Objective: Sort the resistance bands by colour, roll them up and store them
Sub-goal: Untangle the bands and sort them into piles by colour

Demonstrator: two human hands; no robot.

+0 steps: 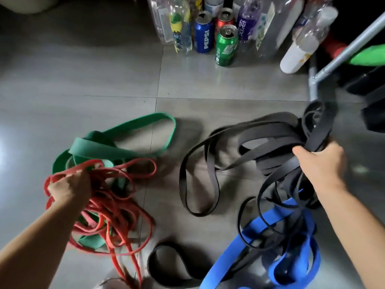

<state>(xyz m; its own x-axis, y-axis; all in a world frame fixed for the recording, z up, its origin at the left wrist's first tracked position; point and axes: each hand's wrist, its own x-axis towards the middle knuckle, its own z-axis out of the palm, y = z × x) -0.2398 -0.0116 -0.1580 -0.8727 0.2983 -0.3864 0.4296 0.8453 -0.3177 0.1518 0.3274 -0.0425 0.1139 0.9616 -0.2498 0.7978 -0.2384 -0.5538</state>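
The left hand (69,187) clenches a bunch of red bands (116,205), well this side of the green can (226,46) and left of it, seemingly to lift them off the green bands (125,138) beneath; the right hand (321,163), right of the can, grips black bands (270,142), probably drawing them clear of the tangled blue bands (291,236).

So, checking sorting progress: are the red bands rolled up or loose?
Loose. The red bands lie in a tangled heap mixed with green bands, and the left hand grips some strands.
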